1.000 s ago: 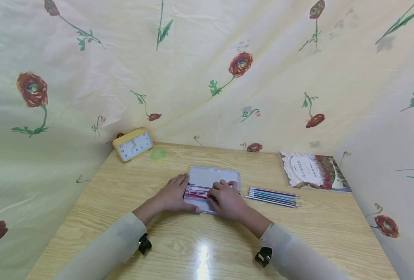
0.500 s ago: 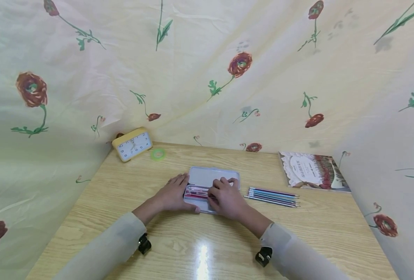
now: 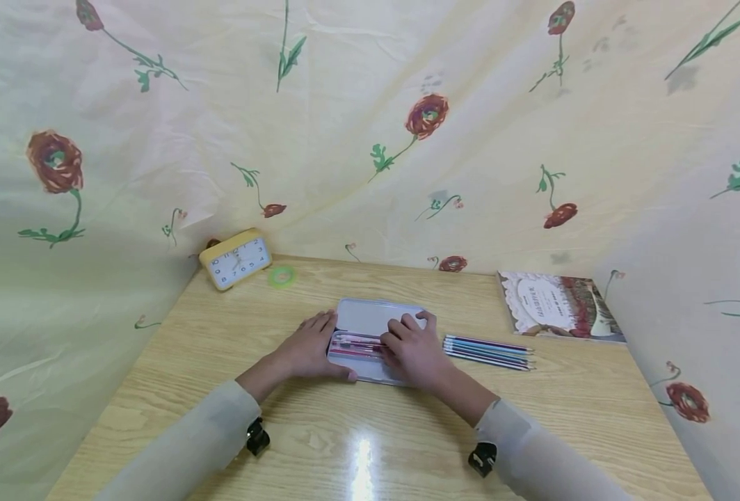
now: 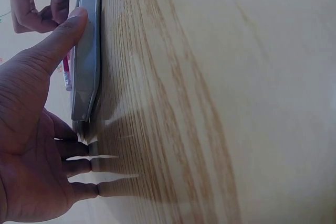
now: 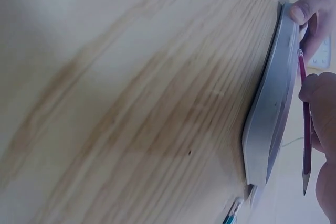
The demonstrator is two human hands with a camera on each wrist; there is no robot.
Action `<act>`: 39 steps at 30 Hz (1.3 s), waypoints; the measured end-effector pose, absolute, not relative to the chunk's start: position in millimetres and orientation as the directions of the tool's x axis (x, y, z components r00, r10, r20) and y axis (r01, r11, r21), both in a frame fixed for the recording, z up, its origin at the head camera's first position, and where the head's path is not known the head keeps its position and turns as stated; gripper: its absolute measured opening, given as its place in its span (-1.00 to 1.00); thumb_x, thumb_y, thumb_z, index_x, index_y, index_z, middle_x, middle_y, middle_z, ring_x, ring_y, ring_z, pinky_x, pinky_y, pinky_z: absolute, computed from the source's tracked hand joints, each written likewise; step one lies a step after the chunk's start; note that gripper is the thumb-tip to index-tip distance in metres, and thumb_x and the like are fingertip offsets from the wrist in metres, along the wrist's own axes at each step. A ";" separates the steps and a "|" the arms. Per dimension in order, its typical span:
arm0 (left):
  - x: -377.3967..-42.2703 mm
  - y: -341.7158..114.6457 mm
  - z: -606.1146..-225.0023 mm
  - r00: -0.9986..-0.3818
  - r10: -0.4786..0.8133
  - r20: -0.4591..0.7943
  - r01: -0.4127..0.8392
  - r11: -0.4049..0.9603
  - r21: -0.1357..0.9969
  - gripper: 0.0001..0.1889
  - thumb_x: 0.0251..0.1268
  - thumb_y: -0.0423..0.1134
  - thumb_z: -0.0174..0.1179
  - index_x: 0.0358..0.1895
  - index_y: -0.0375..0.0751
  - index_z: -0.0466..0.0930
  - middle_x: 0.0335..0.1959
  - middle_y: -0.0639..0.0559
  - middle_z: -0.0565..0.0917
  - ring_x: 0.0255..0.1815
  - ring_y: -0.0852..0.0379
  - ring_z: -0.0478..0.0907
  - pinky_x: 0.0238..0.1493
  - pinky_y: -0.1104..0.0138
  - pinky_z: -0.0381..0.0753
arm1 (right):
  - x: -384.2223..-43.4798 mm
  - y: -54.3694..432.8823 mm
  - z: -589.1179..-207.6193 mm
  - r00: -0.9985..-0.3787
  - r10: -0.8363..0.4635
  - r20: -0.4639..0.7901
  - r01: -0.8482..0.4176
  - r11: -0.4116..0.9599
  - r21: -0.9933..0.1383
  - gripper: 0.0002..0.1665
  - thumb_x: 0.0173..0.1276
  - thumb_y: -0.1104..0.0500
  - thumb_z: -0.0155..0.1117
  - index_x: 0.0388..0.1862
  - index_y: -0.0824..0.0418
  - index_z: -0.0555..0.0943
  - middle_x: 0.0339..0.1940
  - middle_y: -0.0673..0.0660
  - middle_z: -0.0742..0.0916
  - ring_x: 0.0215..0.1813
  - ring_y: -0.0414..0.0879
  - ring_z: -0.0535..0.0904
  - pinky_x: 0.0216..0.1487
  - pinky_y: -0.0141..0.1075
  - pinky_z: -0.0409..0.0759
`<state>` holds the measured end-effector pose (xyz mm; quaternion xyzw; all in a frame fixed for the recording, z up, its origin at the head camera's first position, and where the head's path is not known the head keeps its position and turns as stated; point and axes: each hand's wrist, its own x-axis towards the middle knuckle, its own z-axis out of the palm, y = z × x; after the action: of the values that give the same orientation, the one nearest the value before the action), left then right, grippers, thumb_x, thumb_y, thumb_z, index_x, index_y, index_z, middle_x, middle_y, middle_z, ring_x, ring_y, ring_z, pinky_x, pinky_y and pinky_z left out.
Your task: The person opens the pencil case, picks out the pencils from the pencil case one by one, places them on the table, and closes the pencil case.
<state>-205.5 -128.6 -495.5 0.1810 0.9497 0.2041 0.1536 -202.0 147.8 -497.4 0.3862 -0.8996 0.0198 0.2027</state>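
Observation:
A pencil case (image 3: 379, 317) lies with its lid folded back on the wooden table, several pencils (image 3: 357, 344) in its tray. My left hand (image 3: 310, 350) rests at the case's left end, its thumb (image 4: 73, 24) straight against the front wall and its other fingertips touching the table in the left wrist view. Over the case's right part, my right hand (image 3: 416, 351) pinches a dark red pencil (image 5: 306, 129), sharpened tip toward the right end. In the right wrist view that pencil sits above the case's rim. The right hand hides part of the tray.
To the right of the case, several striped pencils (image 3: 489, 352) lie side by side. A book (image 3: 558, 306) is at the back right. At the back left stand a yellow alarm clock (image 3: 237, 259) and a green roll of tape (image 3: 282, 277). Flowered cloth (image 3: 345, 139) surrounds the table.
My right hand has shifted a little to the right over the pencil case, showing more of the pencils in the tray. The left hand has stayed in place.

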 end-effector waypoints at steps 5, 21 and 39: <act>-204.9 -128.6 -494.4 -0.886 0.407 -0.221 0.279 0.850 0.447 0.50 0.12 0.56 0.48 0.81 -0.40 -0.10 0.86 -0.29 0.01 0.89 -0.30 -0.09 0.89 -0.12 -0.03 | -203.9 156.2 -495.4 -0.619 -0.689 0.376 -0.701 0.701 0.130 -0.79 0.43 0.02 0.62 -0.05 0.03 0.83 -0.14 0.00 0.72 -0.06 0.00 0.53 0.31 0.38 0.56; -204.4 -128.3 -495.6 -0.886 0.404 -0.228 0.276 0.855 0.440 0.49 0.13 0.56 0.47 0.82 -0.36 -0.12 0.87 -0.25 -0.02 0.90 -0.27 -0.12 0.90 -0.10 -0.07 | -200.1 190.8 -496.7 -0.621 -0.637 0.456 -0.679 0.729 0.093 -0.75 0.30 0.11 0.75 -0.11 0.07 0.85 -0.19 0.05 0.65 -0.09 0.04 0.50 0.19 0.39 0.59; -203.3 -128.9 -495.7 -0.884 0.406 -0.230 0.275 0.852 0.446 0.51 0.12 0.57 0.47 0.82 -0.36 -0.15 0.87 -0.26 -0.03 0.90 -0.27 -0.13 0.90 -0.09 -0.09 | -195.4 250.5 -501.7 -0.645 -0.553 0.527 -0.653 0.757 -0.003 -0.76 0.26 0.26 0.70 -0.14 0.06 0.83 -0.29 0.00 0.59 -0.19 -0.03 0.45 0.06 0.37 0.54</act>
<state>-203.3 -128.9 -495.7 0.1793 0.9489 0.2046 0.1601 -195.4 250.5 -501.7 0.3344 -0.9017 0.0970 0.2565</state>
